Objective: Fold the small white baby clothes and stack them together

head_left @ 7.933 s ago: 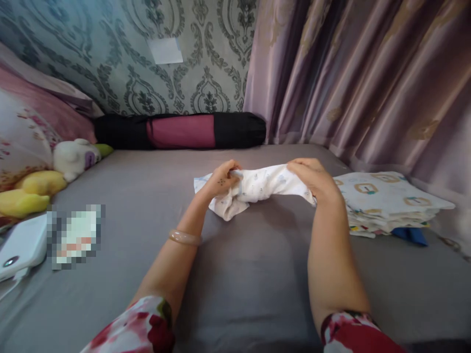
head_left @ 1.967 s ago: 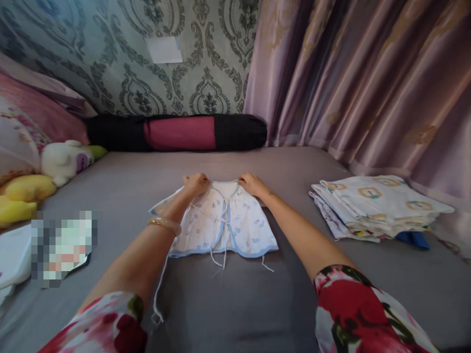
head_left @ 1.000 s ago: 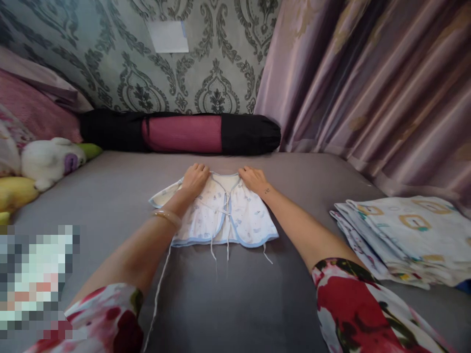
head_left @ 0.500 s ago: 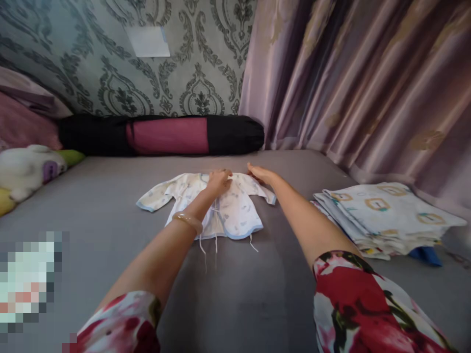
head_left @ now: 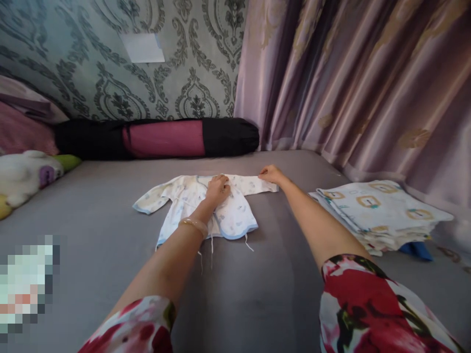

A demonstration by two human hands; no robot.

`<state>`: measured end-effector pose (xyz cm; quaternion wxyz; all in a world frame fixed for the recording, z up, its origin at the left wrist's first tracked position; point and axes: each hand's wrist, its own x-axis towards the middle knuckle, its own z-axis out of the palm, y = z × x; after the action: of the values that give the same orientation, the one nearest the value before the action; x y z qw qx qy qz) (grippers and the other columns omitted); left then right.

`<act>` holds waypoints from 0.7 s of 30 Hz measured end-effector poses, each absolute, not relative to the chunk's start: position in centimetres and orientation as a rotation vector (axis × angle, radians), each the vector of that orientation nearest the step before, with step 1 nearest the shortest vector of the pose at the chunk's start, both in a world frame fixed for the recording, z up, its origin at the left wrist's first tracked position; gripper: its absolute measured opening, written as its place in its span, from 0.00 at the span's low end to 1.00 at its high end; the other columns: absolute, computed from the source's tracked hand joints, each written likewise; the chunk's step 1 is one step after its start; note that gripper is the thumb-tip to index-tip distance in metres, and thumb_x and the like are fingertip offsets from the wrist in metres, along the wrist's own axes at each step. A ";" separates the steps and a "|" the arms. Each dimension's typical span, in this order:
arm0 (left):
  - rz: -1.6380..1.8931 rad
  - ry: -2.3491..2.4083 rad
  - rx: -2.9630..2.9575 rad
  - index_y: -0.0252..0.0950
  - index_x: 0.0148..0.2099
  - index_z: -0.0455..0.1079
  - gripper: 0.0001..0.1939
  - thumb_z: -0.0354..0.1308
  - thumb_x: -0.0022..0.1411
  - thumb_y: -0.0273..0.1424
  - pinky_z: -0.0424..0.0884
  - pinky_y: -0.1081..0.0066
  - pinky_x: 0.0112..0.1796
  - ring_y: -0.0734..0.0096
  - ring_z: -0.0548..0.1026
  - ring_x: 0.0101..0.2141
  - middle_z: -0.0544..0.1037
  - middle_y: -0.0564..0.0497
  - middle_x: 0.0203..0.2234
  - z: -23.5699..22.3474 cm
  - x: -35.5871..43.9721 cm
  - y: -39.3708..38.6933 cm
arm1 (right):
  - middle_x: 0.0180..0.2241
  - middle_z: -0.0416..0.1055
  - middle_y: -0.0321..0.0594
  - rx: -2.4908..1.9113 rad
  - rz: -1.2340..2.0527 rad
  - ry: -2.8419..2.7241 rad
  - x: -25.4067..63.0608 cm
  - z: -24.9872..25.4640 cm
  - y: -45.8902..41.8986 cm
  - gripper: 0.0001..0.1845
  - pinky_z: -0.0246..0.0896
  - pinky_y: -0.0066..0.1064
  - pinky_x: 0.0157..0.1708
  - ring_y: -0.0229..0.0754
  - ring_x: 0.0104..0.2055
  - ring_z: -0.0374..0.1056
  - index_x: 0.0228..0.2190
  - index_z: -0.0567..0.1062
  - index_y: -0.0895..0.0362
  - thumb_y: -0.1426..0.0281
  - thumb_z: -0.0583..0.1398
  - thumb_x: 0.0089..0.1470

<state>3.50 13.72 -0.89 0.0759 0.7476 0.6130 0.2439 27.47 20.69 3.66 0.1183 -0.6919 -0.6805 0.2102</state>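
A small white baby shirt with blue trim and loose tie strings lies flat on the grey bed sheet, both sleeves spread out. My left hand rests with curled fingers on the shirt's chest near the neckline. Over at the right sleeve, my right hand is closed on the sleeve's end, which is stretched out to the right. A pale bangle sits on my left wrist.
A stack of folded printed cloths lies at the right, over something blue. A black and pink roll bag runs along the wall. A plush toy and pillows sit at the left. Curtains hang at the right.
The bunched shirt was laid flat. Both hands left the shoulders, the sleeves were pulled out, and my right hand moved right along the right sleeve to its end.
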 end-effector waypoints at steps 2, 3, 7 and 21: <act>0.756 1.825 2.252 0.36 0.49 0.70 0.18 0.47 0.59 0.25 0.64 0.59 0.53 0.58 0.69 0.52 0.75 0.44 0.49 -1.1 3.4 13.8 | 0.42 0.77 0.45 -2.103 0.554 -1.948 28.0 3.2 20.6 0.13 0.63 0.25 0.38 0.40 0.42 0.73 0.41 0.78 0.58 0.64 0.62 0.56; 0.764 1.822 2.256 0.36 0.49 0.70 0.18 0.47 0.58 0.25 0.64 0.59 0.54 0.58 0.69 0.52 0.75 0.44 0.48 -1.2 3.4 13.8 | 0.41 0.77 0.46 -2.148 0.529 -1.924 28.3 3.1 20.5 0.13 0.64 0.26 0.38 0.42 0.43 0.73 0.40 0.78 0.58 0.62 0.61 0.57; 0.775 1.820 2.268 0.35 0.51 0.71 0.20 0.46 0.58 0.24 0.64 0.60 0.55 0.58 0.69 0.53 0.75 0.44 0.51 -1.2 3.5 13.6 | 0.44 0.76 0.52 -2.254 0.453 -1.857 28.7 2.7 18.8 0.19 0.64 0.32 0.40 0.49 0.46 0.73 0.42 0.77 0.60 0.58 0.57 0.60; 0.616 1.770 2.379 0.35 0.59 0.67 0.26 0.45 0.61 0.22 0.57 0.59 0.62 0.60 0.62 0.62 0.69 0.43 0.60 -2.1 3.4 14.8 | 0.52 0.66 0.58 -2.204 0.058 -2.094 28.2 2.2 15.9 0.25 0.62 0.40 0.47 0.52 0.51 0.70 0.52 0.70 0.60 0.80 0.43 0.61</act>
<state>3.38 14.79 -2.08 0.0565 0.7843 0.5834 0.2032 28.25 15.86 2.20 0.0502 -0.7239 -0.6878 0.0191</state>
